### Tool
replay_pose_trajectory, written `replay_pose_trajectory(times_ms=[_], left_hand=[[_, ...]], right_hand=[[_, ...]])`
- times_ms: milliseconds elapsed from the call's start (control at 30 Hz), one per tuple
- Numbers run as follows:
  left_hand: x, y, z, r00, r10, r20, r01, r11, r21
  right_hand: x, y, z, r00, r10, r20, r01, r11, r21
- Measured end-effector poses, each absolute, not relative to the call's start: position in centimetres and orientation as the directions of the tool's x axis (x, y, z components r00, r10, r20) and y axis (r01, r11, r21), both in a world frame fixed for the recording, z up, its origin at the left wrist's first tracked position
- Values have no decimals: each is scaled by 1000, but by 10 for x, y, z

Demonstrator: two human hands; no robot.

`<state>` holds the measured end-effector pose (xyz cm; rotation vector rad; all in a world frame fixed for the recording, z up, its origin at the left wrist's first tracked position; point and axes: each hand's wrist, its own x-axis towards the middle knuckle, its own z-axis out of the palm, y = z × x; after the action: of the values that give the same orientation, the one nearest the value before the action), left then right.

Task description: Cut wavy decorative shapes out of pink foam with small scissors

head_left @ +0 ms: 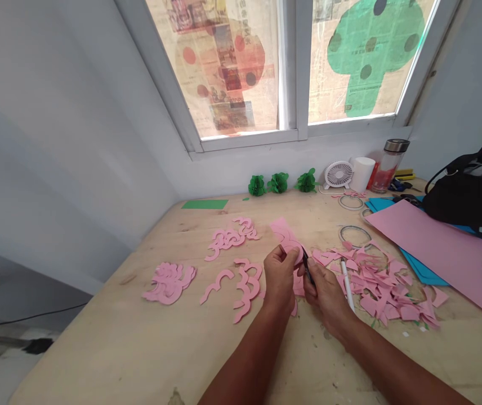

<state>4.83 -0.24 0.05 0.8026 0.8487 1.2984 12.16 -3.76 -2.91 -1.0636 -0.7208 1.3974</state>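
Observation:
Near the middle of the table, my left hand (280,274) pinches a piece of pink paper (282,229) between thumb and fingers. Closed round a small dark cutting tool (308,266), which looks like scissors, my right hand (324,286) is just to the right, with the tool's blades at the paper's right edge. Curved pink cutouts (248,287) lie left of my left hand, and a stack of scalloped pink shapes (170,283) is farther left. Right of my right hand are a white pen (347,284) and a heap of pink scraps (387,287).
Green paper ornaments (277,183), a small white fan (338,175) and a glass bottle (388,166) stand along the wall. Large pink sheet (443,247), blue sheets (424,270) and a black bag (469,194) lie at right. A green strip (204,204) is at the back left.

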Motion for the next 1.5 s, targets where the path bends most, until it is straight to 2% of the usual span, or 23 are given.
replay_pose_trajectory(times_ms=[467, 1500], left_hand=[[48, -2, 1, 69, 991, -112, -496, 132, 858], [47, -2, 1, 86, 994, -70, -481, 103, 871]], right_hand=[[121, -38, -27, 111, 976, -188, -417, -126, -900], [122, -40, -24, 92, 981, -171, -416, -118, -902]])
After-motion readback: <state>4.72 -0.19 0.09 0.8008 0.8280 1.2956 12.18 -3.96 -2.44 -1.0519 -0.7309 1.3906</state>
